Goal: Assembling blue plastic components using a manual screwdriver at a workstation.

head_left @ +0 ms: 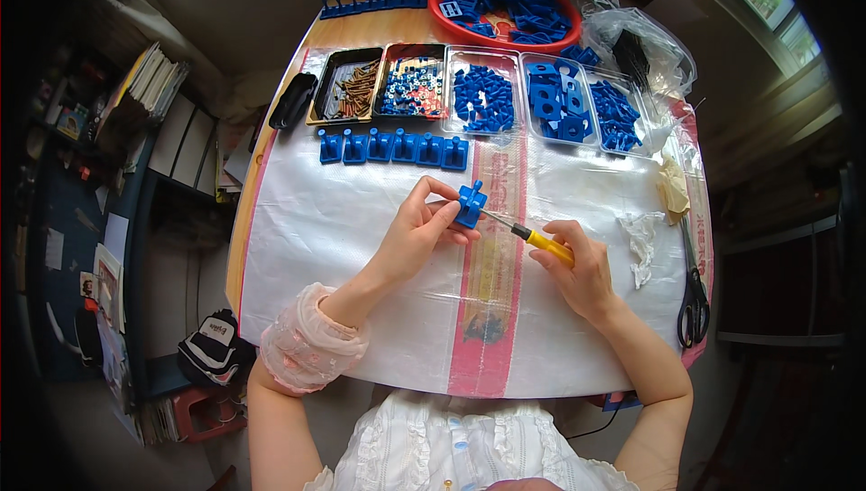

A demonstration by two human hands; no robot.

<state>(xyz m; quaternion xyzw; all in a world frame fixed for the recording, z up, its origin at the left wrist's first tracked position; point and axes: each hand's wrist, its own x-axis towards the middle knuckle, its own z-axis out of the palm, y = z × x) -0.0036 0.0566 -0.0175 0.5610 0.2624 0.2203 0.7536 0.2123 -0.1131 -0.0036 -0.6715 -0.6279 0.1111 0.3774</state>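
Note:
Between the thumb and fingers of my left hand is a small blue plastic fitting, held above the middle of the table. My right hand grips a screwdriver by its yellow and black handle. The screwdriver's thin shaft points left, and its tip meets the right side of the fitting; the exact contact point is too small to make out. Beyond my hands, several similar blue fittings stand in a row.
Behind the row are trays of brass-coloured screws, small nuts and blue parts. A red basin of blue pieces stands at the back. Black scissors and crumpled tissue lie at right, a black case at left.

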